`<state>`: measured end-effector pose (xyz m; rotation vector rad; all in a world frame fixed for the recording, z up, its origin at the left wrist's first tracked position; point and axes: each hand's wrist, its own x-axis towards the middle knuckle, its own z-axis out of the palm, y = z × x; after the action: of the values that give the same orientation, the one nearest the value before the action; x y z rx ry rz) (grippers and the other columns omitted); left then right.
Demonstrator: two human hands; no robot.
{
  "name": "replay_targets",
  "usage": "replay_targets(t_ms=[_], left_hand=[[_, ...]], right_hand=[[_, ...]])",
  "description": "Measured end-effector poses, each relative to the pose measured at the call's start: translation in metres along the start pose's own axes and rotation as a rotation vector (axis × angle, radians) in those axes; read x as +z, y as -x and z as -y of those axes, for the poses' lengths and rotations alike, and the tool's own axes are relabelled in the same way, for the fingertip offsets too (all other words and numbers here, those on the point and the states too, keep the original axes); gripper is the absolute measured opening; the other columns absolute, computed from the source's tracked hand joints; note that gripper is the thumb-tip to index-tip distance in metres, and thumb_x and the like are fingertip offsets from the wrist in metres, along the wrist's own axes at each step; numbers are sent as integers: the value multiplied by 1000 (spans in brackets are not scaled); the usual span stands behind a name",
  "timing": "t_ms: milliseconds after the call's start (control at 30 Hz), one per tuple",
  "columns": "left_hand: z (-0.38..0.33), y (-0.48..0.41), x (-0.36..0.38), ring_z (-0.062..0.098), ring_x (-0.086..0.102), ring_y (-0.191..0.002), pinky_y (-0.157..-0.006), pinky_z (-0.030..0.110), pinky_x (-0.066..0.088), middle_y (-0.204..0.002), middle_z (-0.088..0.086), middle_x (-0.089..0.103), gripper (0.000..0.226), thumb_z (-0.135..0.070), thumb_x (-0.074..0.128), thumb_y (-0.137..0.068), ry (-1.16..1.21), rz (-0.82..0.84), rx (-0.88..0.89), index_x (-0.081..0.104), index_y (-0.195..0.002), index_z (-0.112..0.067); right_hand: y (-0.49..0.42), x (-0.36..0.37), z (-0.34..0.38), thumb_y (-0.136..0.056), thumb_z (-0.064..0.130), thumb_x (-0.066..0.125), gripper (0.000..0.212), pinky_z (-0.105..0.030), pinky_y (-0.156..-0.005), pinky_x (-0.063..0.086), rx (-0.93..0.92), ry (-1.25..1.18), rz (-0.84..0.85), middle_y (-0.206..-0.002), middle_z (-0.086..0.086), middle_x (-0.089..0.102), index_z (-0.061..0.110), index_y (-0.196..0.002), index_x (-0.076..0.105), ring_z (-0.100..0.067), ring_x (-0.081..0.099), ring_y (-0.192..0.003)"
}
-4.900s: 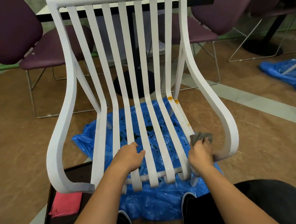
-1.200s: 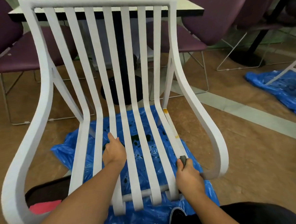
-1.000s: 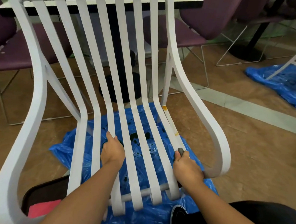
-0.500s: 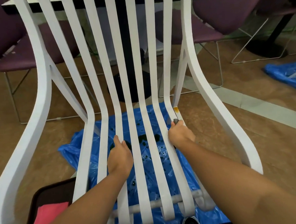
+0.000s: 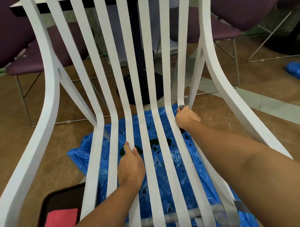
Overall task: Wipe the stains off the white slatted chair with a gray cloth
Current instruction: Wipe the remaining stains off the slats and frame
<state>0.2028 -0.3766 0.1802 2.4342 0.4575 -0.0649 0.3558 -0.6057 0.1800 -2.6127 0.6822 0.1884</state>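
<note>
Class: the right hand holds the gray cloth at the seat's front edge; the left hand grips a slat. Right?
No. The head view shows the right hand holding the gray cloth at the seat's rear bend; the left hand grips a slat.

narrow gaps between white chair slats [image 5: 166,45]

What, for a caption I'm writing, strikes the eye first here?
The white chair fills the view. At its bend the right hand holds a gray cloth on the rightmost slat; the left hand grips a middle slat. A dark-spotted blue sheet lies beneath.
</note>
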Motion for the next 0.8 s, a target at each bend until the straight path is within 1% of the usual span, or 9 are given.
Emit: replay_targets(t_ms=[100, 200, 267, 367, 467, 567, 667, 733, 800], left_hand=[[-1, 0, -1, 19, 59, -74, -71, 39, 54, -84, -3, 58, 49, -39, 27, -109, 15, -5, -1, 26, -155, -21], [-3, 1, -2, 21, 61, -75, -73, 42, 57, -86, -1, 60, 48, -37, 29, -109, 18, -6, 4, 27, -153, -20], [-3, 1, -2, 22, 60, -76, -73, 42, 57, -87, 1, 60, 46, -36, 30, -109, 10, -9, 4, 29, -152, -19], [-4, 1, -2, 20, 56, -78, -73, 38, 52, -88, 0, 57, 46, -36, 31, -109, -4, -9, -11, 29, -152, -20], [-4, 0, -2, 22, 57, -77, -74, 41, 54, -88, 2, 58, 46, -36, 31, -109, -2, -5, -23, 28, -152, -20], [-5, 1, -1, 21, 55, -75, -68, 37, 50, -84, 2, 56, 46, -34, 31, -109, -12, -7, -24, 28, -152, -19], [-5, 2, -2, 22, 53, -72, -65, 37, 47, -79, 1, 53, 46, -34, 32, -109, -23, -17, -29, 29, -152, -18], [-6, 2, -3, 24, 55, -73, -67, 39, 51, -81, 3, 55, 45, -34, 32, -109, -20, -19, -35, 31, -151, -18], [-7, 3, -5, 26, 57, -76, -72, 44, 55, -87, 7, 61, 44, -34, 33, -108, -3, -16, -38, 32, -150, -18]], right_hand=[[1, 0, -2, -105, 47, 25, 39, -45, -91, 43, -19, 11, -6, -126, -17, 60, 15, -119, 43, -37, 58, -116], [6, -2, -3, -105, 49, 23, 41, -45, -89, 43, -29, 20, 0, -125, -17, 60, 15, -121, 43, -37, 58, -115], [11, -3, -7, -105, 49, 24, 43, -44, -87, 43, -28, 30, 12, -126, -17, 60, 14, -124, 42, -37, 59, -115], [24, -4, -17, -105, 49, 26, 46, -46, -92, 44, -22, 8, 5, -129, -16, 59, 13, -130, 42, -38, 58, -117], [38, -3, -26, -104, 50, 23, 46, -49, -95, 43, -12, 24, 6, -126, -18, 61, 17, -132, 40, -40, 57, -117], [54, -3, -35, -103, 53, 20, 49, -50, -94, 44, 17, 33, 10, -123, -19, 62, 20, -134, 39, -39, 58, -115], [73, -4, -43, -103, 53, 20, 48, -49, -91, 44, 26, 38, 5, -121, -19, 64, 18, -128, 42, -39, 59, -113], [88, -6, -49, -103, 54, 19, 47, -48, -89, 45, 37, 43, 5, -119, -19, 64, 18, -121, 43, -39, 60, -111], [105, -8, -55, -103, 54, 19, 46, -47, -85, 47, 49, 32, 7, -114, -18, 65, 18, -117, 43, -39, 61, -106]])
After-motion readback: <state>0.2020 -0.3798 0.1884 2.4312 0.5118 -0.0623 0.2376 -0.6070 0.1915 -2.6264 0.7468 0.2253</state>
